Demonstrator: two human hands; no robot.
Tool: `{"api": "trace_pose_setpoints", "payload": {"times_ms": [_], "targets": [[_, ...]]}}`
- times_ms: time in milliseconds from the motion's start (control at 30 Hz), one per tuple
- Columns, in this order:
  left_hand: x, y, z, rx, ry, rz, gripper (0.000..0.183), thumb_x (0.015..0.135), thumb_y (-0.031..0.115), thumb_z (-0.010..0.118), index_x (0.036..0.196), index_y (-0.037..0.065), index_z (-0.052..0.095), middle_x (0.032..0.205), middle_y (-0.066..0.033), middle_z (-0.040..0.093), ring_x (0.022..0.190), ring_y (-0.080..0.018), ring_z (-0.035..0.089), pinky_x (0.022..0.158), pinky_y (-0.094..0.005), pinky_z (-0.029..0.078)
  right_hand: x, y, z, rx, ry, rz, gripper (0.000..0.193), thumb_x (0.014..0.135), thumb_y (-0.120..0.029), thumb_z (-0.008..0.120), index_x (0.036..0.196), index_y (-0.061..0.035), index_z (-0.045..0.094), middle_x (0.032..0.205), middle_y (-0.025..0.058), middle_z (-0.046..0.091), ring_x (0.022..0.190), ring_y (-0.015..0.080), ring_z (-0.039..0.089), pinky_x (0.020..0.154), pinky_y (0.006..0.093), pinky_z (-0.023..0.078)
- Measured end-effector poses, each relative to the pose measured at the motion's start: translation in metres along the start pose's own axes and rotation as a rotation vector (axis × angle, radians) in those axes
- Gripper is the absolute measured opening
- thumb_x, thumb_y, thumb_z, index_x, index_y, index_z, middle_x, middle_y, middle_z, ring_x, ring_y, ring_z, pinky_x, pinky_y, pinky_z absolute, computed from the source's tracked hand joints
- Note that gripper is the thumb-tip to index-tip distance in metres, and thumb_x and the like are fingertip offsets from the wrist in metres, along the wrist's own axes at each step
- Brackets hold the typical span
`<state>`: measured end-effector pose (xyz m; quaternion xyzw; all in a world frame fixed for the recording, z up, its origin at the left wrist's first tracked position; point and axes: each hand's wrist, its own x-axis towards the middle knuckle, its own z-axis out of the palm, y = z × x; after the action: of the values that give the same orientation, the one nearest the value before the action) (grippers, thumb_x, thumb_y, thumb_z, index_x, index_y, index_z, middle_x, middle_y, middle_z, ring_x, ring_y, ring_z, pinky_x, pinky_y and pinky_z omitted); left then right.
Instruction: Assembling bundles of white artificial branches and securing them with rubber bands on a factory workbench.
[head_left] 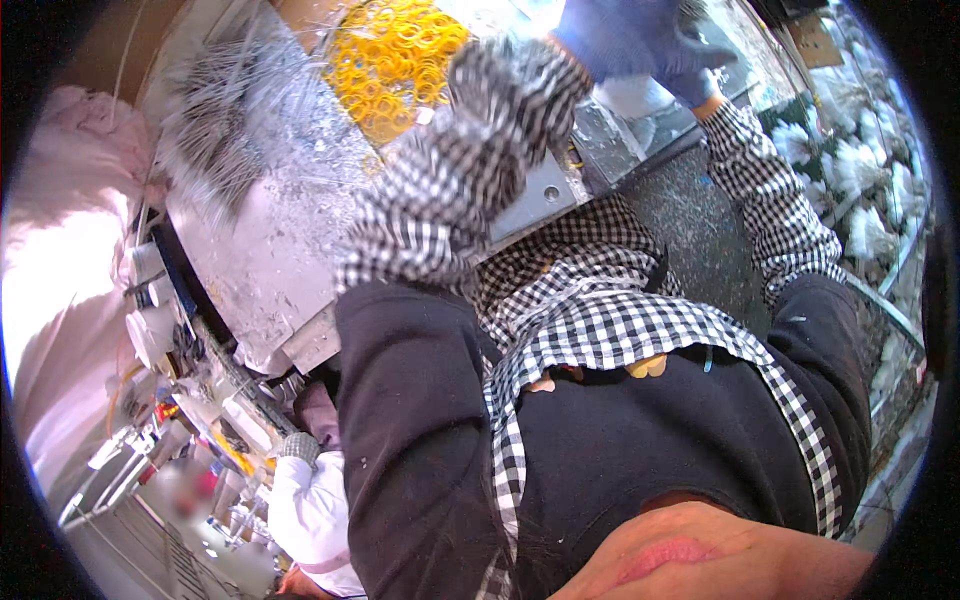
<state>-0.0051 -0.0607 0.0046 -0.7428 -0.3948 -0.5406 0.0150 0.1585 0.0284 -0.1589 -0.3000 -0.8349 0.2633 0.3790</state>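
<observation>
Both of my hands wear blue gloves and meet near the top edge, over a grey metal work surface (605, 140). My left hand (625, 40) lies across the front with its fingers bent round. Something dark and bristly shows beside those fingers, cut off by the frame edge, and I cannot make it out. Mostly hidden behind it is my right hand (690, 88), whose fingers do not show clearly. To the left of my left sleeve lies a heap of yellow rings (395, 65). Further left, loose pale thin strands (215, 135) are spread on the table.
The dusty tabletop (250, 265) runs down the left, its corner near my left elbow. White tufted bundles (860, 170) stand in a rack on the right. Pink cloth (70, 200) hangs at the far left. Another person's white sleeve (300, 510) shows at the lower left.
</observation>
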Motion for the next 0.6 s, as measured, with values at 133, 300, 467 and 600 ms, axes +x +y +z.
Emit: {"api": "trace_pose_setpoints", "payload": {"times_ms": [133, 300, 467, 600], "targets": [[-0.05, 0.017, -0.012, -0.064, 0.082, -0.432, 0.087, 0.059, 0.024, 0.09, 0.135, 0.006, 0.052, 0.129, -0.0203, 0.058, 0.118, -0.0354, 0.057, 0.099, -0.043, 0.048, 0.004, -0.066, 0.013, 0.353, -0.116, -0.035, 0.058, 0.083, -0.031, 0.077, 0.131, -0.0097, 0.051, 0.129, 0.0086, 0.058, 0.117, 0.0215, 0.057, 0.105, 0.0362, 0.046], [-0.064, 0.052, -0.065, 0.299, -0.097, -0.428, 0.036, 0.074, 0.025, 0.081, 0.103, 0.007, 0.068, 0.12, -0.0132, 0.065, 0.108, -0.0284, 0.063, 0.091, -0.0373, 0.052, -0.014, -0.104, 0.041, 0.998, -0.519, 0.049, 0.075, 0.075, -0.027, 0.085, 0.138, -0.0094, 0.048, 0.141, 0.012, 0.05, 0.129, 0.0251, 0.049, 0.113, 0.0421, 0.039], [-0.094, 0.064, -0.124, 0.562, -0.247, -0.184, 0.016, 0.079, 0.024, 0.069, 0.093, 0.016, 0.07, 0.084, -0.0067, 0.07, 0.073, -0.0278, 0.07, 0.065, -0.0451, 0.052, 0.054, -0.145, 0.051, 0.21, -0.345, -0.567, 0.05, 0.082, -0.017, 0.077, 0.129, -0.0103, 0.06, 0.126, 0.0127, 0.062, 0.119, 0.0262, 0.058, 0.102, 0.0408, 0.048], [-0.144, 0.07, -0.124, 0.88, -1.097, -0.532, 0.01, 0.079, 0.017, 0.064, 0.085, 0.015, 0.072, 0.083, -0.0083, 0.072, 0.073, -0.0283, 0.07, 0.069, -0.0434, 0.049, 0.084, -0.19, 0.066, 0.167, -0.527, -0.404, 0.022, 0.084, -0.023, 0.072, 0.104, -0.0143, 0.07, 0.098, 0.01, 0.067, 0.103, 0.0261, 0.062, 0.089, 0.0374, 0.048]]}}
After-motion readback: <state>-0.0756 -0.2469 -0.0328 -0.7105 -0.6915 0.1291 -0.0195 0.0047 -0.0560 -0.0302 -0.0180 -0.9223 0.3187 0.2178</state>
